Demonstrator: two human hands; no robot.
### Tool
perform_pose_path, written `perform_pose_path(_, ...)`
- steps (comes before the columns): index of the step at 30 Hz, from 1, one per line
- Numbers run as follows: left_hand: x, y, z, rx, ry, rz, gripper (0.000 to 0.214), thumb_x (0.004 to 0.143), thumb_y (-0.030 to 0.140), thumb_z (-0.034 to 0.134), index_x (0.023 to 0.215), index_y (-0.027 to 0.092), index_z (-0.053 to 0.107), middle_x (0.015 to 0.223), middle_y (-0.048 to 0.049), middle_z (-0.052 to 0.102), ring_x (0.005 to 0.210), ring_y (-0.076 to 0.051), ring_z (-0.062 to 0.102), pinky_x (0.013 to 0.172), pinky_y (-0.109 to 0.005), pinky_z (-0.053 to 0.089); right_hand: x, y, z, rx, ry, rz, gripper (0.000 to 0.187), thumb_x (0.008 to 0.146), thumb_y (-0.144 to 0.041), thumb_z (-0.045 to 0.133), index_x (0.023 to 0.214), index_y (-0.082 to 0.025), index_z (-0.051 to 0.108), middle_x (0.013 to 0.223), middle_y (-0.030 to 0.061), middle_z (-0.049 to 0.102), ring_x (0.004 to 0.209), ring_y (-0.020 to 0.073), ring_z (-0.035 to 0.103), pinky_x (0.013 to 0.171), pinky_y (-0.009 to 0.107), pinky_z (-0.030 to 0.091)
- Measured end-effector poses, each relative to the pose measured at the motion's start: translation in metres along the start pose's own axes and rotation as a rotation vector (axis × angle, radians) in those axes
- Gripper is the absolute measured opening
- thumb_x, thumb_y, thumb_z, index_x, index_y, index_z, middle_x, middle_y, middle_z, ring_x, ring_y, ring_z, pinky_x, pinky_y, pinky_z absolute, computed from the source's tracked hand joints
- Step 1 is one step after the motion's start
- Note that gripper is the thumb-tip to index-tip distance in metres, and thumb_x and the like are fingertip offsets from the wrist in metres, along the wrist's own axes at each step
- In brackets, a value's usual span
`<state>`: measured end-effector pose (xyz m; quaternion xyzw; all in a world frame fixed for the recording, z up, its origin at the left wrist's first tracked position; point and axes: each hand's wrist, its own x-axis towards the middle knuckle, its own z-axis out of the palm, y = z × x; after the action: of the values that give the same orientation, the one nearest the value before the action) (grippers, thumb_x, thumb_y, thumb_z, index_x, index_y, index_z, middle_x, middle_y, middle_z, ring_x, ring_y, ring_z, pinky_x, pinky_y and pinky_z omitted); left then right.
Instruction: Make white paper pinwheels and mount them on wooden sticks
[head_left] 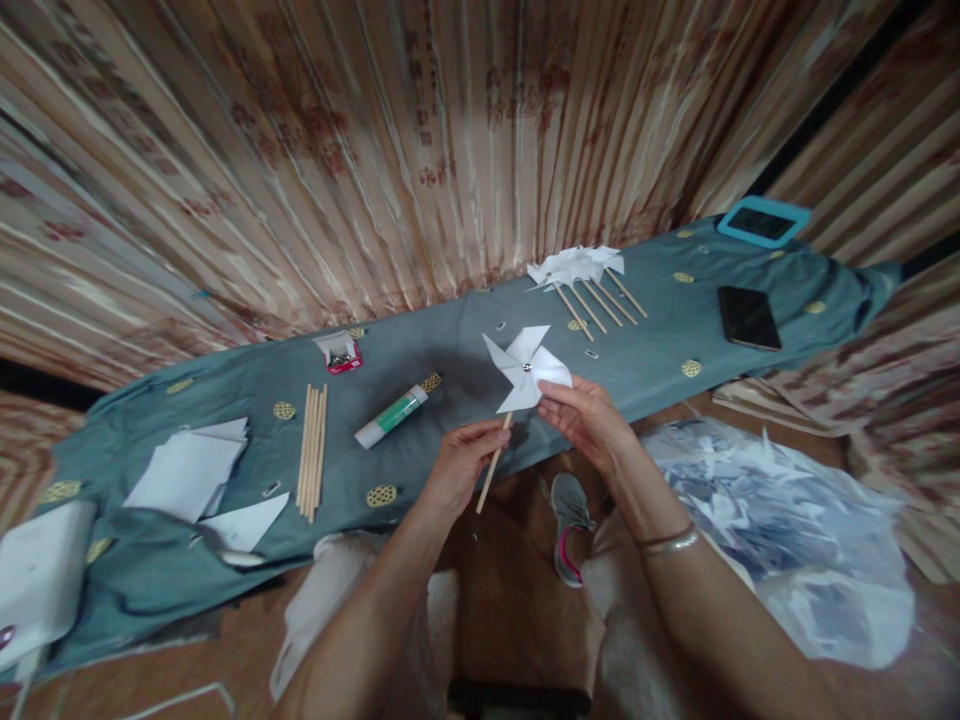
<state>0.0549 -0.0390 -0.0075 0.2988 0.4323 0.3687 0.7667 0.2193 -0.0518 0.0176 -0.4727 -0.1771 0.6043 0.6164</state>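
A white paper pinwheel (pixel 526 362) on a wooden stick is held up over the front edge of the cloth-covered table. My left hand (pixel 466 455) is closed in a pinch on its stick, just below the paper. With thumb and fingers, my right hand (pixel 583 420) grips the lower right blade of the same pinwheel. A shiny metal pin shows at the centre of the blades. Beyond it on the table lie several more white pinwheels (pixel 576 268), their sticks pointing toward me.
Left of my hands lie a glue stick (pixel 391 416), a small red box of pins (pixel 339 354), wooden sticks (pixel 312 455) and paper sheets (pixel 187 470). A dark phone (pixel 749 318) and blue-framed clock (pixel 763 221) sit at right. A plastic bag of paper scraps (pixel 780 530) stands below.
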Motion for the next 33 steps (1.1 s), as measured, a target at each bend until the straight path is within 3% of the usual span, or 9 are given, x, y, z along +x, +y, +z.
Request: perform_pose_path(33, 0.0007, 0.0012, 0.0019, -0.015, 0.036, 0.001, 0.041, 0.035, 0.030, 0.092, 0.069, 0.014, 0.077, 0.064, -0.0035, 0.071, 0.057, -0.008, 0.057, 0.061, -0.021, 0.046, -0.0012, 0.0044, 0.0026, 0.026, 0.014, -0.047, 0.034, 0.047, -0.028, 0.091, 0.074, -0.019, 0.072, 0.066, -0.0028, 0.071, 0.057, 0.0069, 0.063, 0.054, 0.015, 0.050)
